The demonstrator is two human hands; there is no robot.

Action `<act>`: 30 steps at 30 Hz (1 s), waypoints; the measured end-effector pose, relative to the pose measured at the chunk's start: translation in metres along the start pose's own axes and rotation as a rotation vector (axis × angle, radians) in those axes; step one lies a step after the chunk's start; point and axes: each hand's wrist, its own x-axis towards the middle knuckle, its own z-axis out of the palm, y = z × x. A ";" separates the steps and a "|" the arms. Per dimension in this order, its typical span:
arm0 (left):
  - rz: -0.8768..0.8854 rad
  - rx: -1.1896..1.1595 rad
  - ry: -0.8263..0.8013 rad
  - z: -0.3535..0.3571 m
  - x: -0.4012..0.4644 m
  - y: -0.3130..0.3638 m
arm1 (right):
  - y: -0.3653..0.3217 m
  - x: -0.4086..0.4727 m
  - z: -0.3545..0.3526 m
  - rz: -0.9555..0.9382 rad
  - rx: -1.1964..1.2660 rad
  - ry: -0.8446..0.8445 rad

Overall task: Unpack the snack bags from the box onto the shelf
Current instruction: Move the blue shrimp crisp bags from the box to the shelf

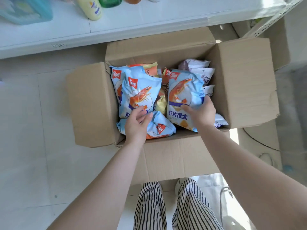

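The shelf [149,22] is seen well beyond both hands, past the far wall of the box [93,105], so any bag taken must be carried up and away from the body to reach it. The box stands open on the floor with its flaps spread, and it is still largely full of snack bags. A blue prawn-cracker bag [183,95] is held by the right hand [199,110], whose grip is clamped on the bag's lower right edge, thumb on the printed face and fingers curled behind; the bag's long axis runs from that grip away toward the shelf, tilted up out of the pile. A second blue bag [139,95] lies just ahead of the left hand [137,120], its long axis likewise pointing to the shelf; the left grip is loosely apart, fingertips resting at the bag's lower edge, nothing yet pinched. The right hand is judged the nearer to a lift, its bag already secured.
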 end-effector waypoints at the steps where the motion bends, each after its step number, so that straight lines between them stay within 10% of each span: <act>1: 0.004 -0.008 -0.006 0.000 0.001 0.003 | -0.002 -0.001 -0.007 0.008 0.105 -0.006; 12: 0.047 0.010 -0.336 0.034 0.005 0.061 | -0.030 -0.017 -0.050 0.192 0.791 -0.526; 30: -0.081 -0.082 -0.317 -0.027 0.026 0.037 | -0.077 0.017 0.007 0.164 0.646 -0.355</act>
